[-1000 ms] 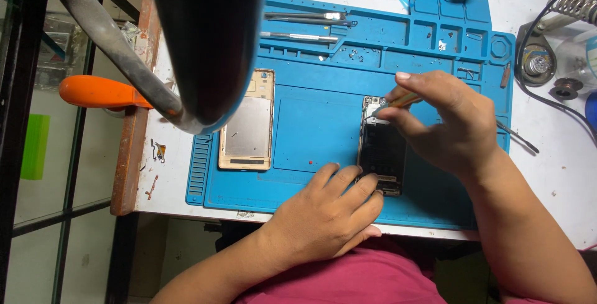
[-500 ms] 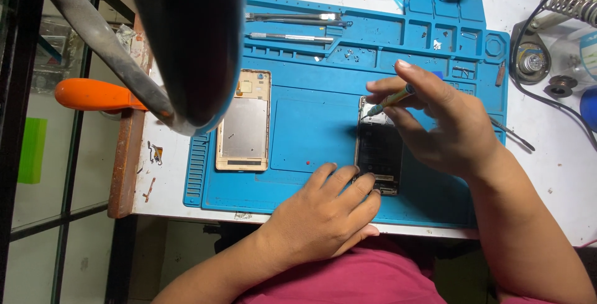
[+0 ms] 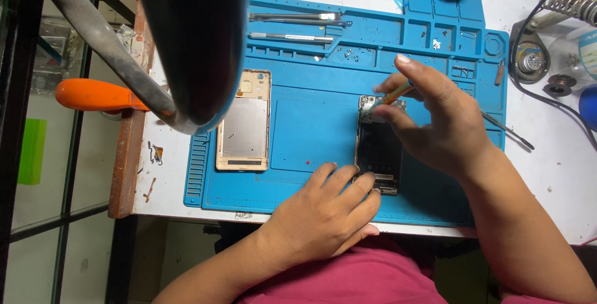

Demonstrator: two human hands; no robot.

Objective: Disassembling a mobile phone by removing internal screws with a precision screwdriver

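An opened dark smartphone body lies upright on the right half of a blue silicone repair mat that covers most of the white bench. The person's left hand rests flat at the phone's lower end, fingers loosely spread, fingertips pressing on its bottom edge to hold it down rather than gripping it. The right hand hovers over the phone's top end, fingers pinched around a slim yellow-handled tool whose tip meets the upper left corner of the phone.

To the left on the mat lies a gold-coloured metal back cover, inner side up, well apart from the phone. Two grey metal tweezers sit in the mat's upper trays. A black lamp head hangs over the left edge, beside an orange-handled clamp. A soldering iron stand is at the far right.
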